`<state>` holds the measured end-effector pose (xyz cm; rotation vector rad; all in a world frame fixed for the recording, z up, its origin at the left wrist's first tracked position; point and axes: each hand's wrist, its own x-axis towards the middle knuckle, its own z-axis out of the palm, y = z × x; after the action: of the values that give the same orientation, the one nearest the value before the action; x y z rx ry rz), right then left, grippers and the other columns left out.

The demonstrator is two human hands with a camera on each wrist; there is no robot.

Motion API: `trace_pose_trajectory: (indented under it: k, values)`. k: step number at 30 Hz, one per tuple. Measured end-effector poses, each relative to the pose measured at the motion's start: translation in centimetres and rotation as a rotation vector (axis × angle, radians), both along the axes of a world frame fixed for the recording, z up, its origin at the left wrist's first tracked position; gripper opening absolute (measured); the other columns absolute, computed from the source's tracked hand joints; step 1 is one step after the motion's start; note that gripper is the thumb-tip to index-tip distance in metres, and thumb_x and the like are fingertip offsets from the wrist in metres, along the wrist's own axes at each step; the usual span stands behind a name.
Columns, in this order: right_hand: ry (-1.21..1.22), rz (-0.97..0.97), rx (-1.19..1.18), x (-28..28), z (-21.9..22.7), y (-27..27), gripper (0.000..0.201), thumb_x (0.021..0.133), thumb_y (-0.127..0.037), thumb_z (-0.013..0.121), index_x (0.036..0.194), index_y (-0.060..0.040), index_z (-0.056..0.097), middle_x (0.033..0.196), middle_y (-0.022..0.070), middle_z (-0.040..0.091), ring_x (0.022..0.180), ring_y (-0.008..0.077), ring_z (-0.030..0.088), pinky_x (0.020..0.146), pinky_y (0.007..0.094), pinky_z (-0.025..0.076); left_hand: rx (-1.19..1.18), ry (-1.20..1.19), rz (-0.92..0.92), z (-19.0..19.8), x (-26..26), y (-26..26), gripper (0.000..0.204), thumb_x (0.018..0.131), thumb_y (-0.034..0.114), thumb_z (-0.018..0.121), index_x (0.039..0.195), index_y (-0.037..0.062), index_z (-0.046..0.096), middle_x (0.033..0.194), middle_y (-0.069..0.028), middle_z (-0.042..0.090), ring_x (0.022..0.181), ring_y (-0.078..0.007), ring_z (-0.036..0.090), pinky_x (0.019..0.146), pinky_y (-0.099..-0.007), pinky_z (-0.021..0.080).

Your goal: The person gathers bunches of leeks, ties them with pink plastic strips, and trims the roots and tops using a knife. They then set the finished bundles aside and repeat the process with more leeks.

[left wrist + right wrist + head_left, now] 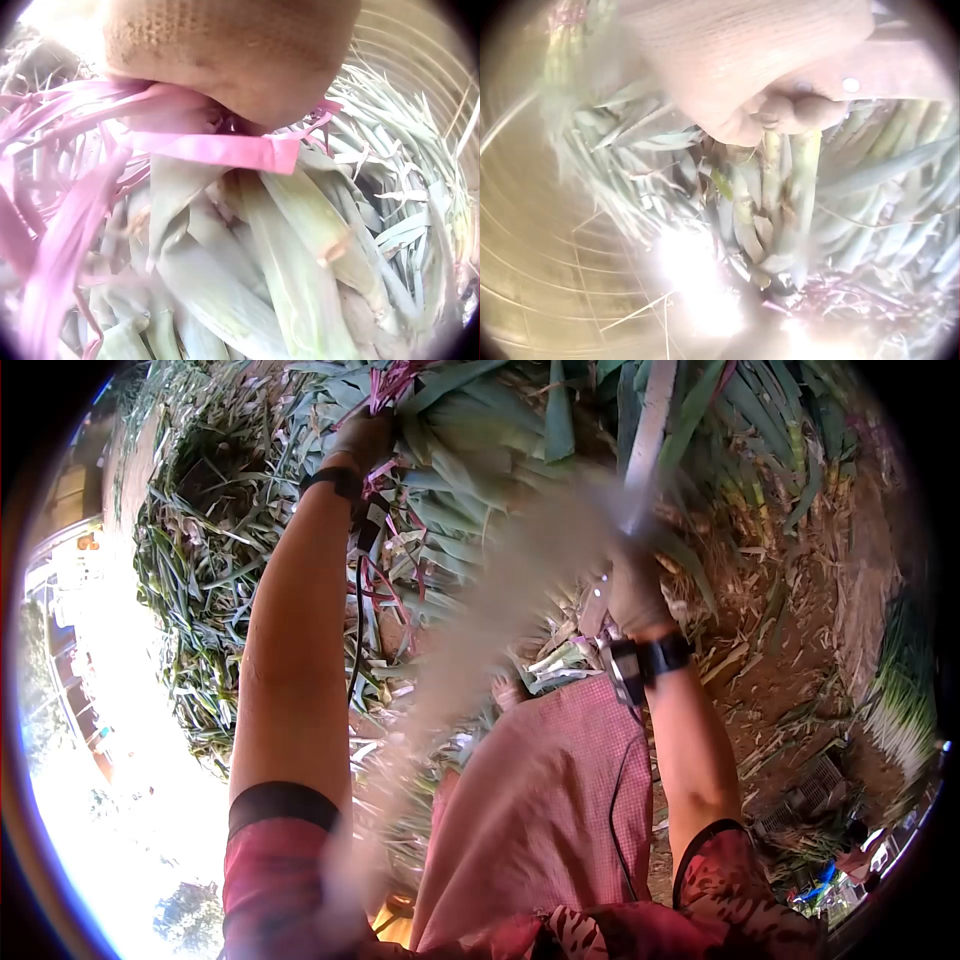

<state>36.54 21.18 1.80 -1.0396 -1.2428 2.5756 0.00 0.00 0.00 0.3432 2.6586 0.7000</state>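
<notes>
The work in hand appeared to be binding a bundle of long pale-green leeks (480,450) with pink plastic strapping ribbon (225,146). The gloved left hand (362,438) was at the leafy end, and in the left wrist view its fingers (247,67) were curled over the ribbon where several strands gathered, pinching them against the leaves. The gloved right hand (632,592) was closed round a pale handle studded with a rivet (885,71), most likely a knife; its fingers (787,112) wrapped it tightly just above the stalks. The blade itself could not be made out.

To do this step well, the ribbon would probably need keeping taut and flat across the leaves, not twisted, while the tool worked well clear of the strands and of the other hand. A slack hold would likely let the leaves splay out.

The bundle lay on a heap of loose green leek trimmings (200,580) on bare brown ground (790,680), toward the far side of the heap from the person. The leaves were broad, waxy and overlapping, blue-green fading to pale; the stalks (780,195) ran straight and close-packed, some with dry, torn outer skins.
</notes>
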Motion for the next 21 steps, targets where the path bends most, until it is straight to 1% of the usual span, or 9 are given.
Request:
trace_pose_trajectory:
  k: [2,3,5,7,9,11,14,17,21]
  values:
    - [-0.027,0.050,-0.062,3.0,3.3,-0.5,0.016,0.088,-0.025,0.067,0.090,-0.0109,0.060,0.061,-0.0064,0.044,0.050,0.0066,0.041,0.048,0.0235,0.035,0.088,-0.114,0.013,1.6,1.1,0.4,0.049,0.091,0.049,0.056,0.119,0.0104,0.067,0.105,-0.0153,0.072,0.097,-0.0313,0.068,0.084,-0.0377,0.051]
    - [-0.146,0.074,-0.040,6.3,8.5,-1.0,0.015,0.088,-0.024,0.067,0.089,-0.0115,0.059,0.060,-0.0065,0.043,0.050,0.0065,0.040,0.048,0.0233,0.035,0.037,-0.104,-0.035,4.2,4.2,1.2,0.046,0.089,0.047,0.059,0.117,0.0109,0.068,0.102,-0.0163,0.072,0.094,-0.0328,0.068,0.082,-0.0384,0.051]
    - [-0.228,0.110,-0.061,10.5,12.0,-2.4,0.014,0.088,-0.022,0.065,0.088,-0.0111,0.057,0.059,-0.0056,0.042,0.050,0.0061,0.039,0.048,0.0229,0.035,-0.011,-0.057,-0.145,8.8,8.8,2.2,0.042,0.087,0.045,0.063,0.112,0.0116,0.069,0.098,-0.0183,0.071,0.091,-0.0353,0.068,0.079,-0.0401,0.052]
    - [-0.310,0.112,-0.133,14.3,15.6,-3.4,0.013,0.088,-0.021,0.064,0.086,-0.0101,0.056,0.059,-0.0051,0.042,0.050,0.0062,0.039,0.049,0.0234,0.035,-0.010,-0.011,-0.282,9.0,12.7,1.7,0.040,0.085,0.045,0.064,0.106,0.0114,0.070,0.097,-0.0182,0.071,0.090,-0.0354,0.068,0.078,-0.0409,0.053]
    - [-0.393,0.057,-0.153,18.3,18.3,-3.5,0.012,0.087,-0.018,0.063,0.085,-0.0090,0.056,0.059,-0.0044,0.042,0.050,0.0072,0.040,0.050,0.0241,0.036,-0.104,-0.098,-0.371,11.2,17.7,2.6,0.037,0.086,0.044,0.062,0.101,0.0103,0.070,0.095,-0.0195,0.070,0.090,-0.0357,0.068,0.077,-0.0414,0.053]
    - [-0.455,0.051,-0.232,22.3,21.4,-3.1,0.010,0.085,-0.016,0.063,0.085,-0.0084,0.056,0.059,-0.0034,0.043,0.051,0.0084,0.041,0.051,0.0250,0.037,-0.119,-0.129,-0.581,10.6,22.0,3.1,0.037,0.089,0.036,0.066,0.113,0.0080,0.069,0.088,-0.0129,0.072,0.078,-0.0205,0.068,0.075,-0.0355,0.052]
    - [-0.581,0.033,-0.177,26.6,27.5,-2.2,0.011,0.085,-0.015,0.063,0.083,-0.0074,0.056,0.058,-0.0028,0.044,0.050,0.0093,0.042,0.052,0.0252,0.038,0.173,-0.615,-0.254,8.5,29.4,2.2,0.037,0.092,0.036,0.064,0.106,0.0027,0.070,0.087,-0.0148,0.071,0.076,-0.0165,0.066,0.070,-0.0309,0.051]
    - [-0.639,0.046,-0.205,32.2,32.3,-1.2,0.010,0.086,-0.014,0.059,0.085,-0.0052,0.055,0.059,-0.0010,0.043,0.051,0.0108,0.042,0.054,0.0271,0.039,0.139,-0.937,-0.065,8.4,36.1,0.8,0.038,0.095,0.039,0.062,0.104,0.0024,0.070,0.086,-0.0065,0.070,0.072,-0.0094,0.058,0.066,-0.0261,0.049]
    - [-0.661,0.071,-0.302,40.0,36.7,0.1,0.012,0.084,-0.014,0.063,0.084,-0.0043,0.057,0.057,0.0004,0.048,0.050,0.0124,0.046,0.051,0.0268,0.039,0.029,-0.888,-0.293,10.7,45.3,-0.2,0.042,0.095,0.043,0.061,0.109,0.0041,0.070,0.089,-0.0004,0.069,0.081,-0.0066,0.057,0.071,-0.0264,0.050]
